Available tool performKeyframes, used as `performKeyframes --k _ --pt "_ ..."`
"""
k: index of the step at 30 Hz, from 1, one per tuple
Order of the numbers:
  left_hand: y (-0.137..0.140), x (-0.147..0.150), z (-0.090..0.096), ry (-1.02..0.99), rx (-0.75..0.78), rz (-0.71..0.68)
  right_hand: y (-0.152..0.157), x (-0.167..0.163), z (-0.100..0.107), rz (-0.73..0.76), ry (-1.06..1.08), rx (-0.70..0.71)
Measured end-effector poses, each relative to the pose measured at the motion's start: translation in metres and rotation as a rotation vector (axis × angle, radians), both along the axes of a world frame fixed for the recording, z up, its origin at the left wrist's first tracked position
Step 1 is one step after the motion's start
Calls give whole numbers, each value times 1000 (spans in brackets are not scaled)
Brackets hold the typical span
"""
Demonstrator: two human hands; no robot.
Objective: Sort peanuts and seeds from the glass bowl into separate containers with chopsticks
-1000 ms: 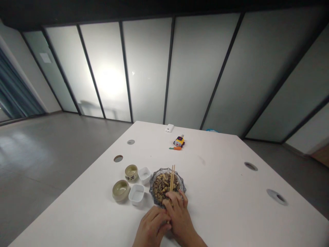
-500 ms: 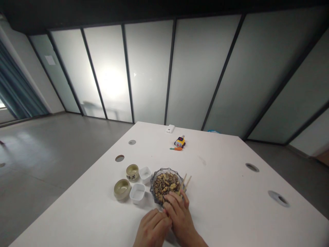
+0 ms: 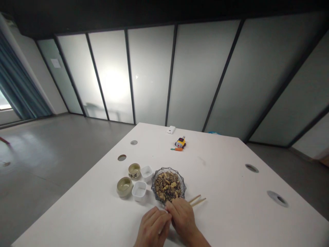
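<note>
My right hand is closed around a pair of wooden chopsticks, whose ends stick out to the right. Fingertips of my left hand meet those of the right just below the glass bowl; the left fingers are curled, and what they pinch, if anything, is hidden. The scalloped glass bowl holds sunflower seeds mixed with pale yellowish pieces. To its left stand two small square white dishes, and beyond them two round olive-green cups, one with dark characters on its side.
Farther back on the white table lie a yellow toy vehicle, an orange carrot-shaped item and a white box-like object. Round holes pierce the tabletop on both sides. Frosted glass panels stand behind.
My right hand has drawn back from over the bowl's lower edge and turned, so the chopsticks now point lower and to the right. The left hand stays about where it was.
</note>
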State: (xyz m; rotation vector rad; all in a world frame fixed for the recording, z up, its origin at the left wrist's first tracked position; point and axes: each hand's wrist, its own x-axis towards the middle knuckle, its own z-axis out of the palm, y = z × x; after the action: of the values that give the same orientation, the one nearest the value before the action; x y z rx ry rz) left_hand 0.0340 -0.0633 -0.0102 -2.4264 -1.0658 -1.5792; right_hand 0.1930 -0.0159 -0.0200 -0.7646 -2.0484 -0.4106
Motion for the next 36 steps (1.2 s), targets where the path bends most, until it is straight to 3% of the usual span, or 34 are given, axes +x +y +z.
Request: performKeyframes --k 12,22,32,36 --pt "2 -2 -13 -7 -129 -28 -1 -1 3 -42 -11 24" --pt "-15 -13 5 192 -106 27 -11 3 0 -30 -33 33" --pt "-33 -101 14 -48 -75 449 -43 54 -9 -122 -60 53" --pt "-28 -120 13 -79 -55 560 -61 73 -16 -159 -81 39"
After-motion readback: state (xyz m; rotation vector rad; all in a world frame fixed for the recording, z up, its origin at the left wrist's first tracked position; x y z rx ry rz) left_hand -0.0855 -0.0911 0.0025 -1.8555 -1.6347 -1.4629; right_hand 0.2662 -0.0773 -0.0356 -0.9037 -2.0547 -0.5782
